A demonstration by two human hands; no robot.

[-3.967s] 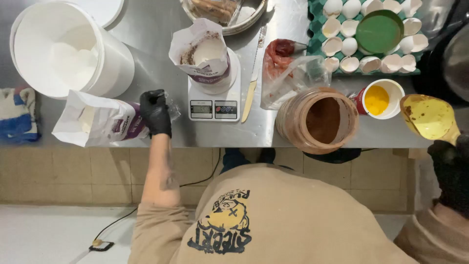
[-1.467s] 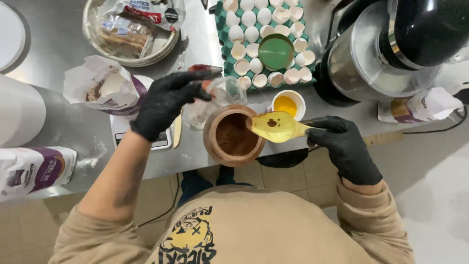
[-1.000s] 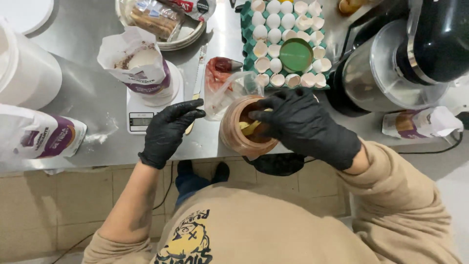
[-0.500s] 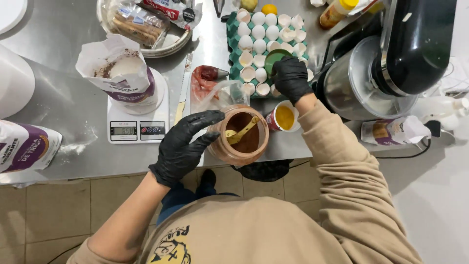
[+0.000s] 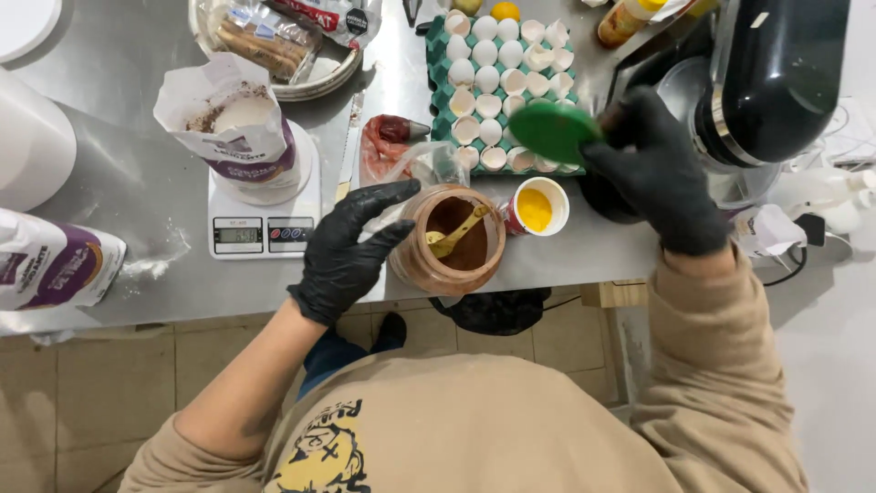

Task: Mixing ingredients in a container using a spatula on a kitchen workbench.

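Note:
Both of my hands wear black gloves. My left hand [image 5: 351,246] wraps the left side of a round brown tub [image 5: 452,240] of dark powder at the counter's front edge. A yellow scoop [image 5: 453,235] lies inside the tub. My right hand [image 5: 662,169] holds a round green lid [image 5: 555,132] just above the egg tray [image 5: 438,64], to the right of the tub. A small cup of yellow powder [image 5: 536,206] stands between the tub and my right hand.
A white kitchen scale [image 5: 265,233] carries an opened paper bag [image 5: 230,123]. A second bag [image 5: 50,260] lies at the left. A black stand mixer [image 5: 776,78] with a steel bowl stands at the right. A plate of packets [image 5: 283,36] sits at the back.
My right hand left the scoop in the brown tub, reached to the egg tray and lifted the green lid. My left hand moved onto the tub's side.

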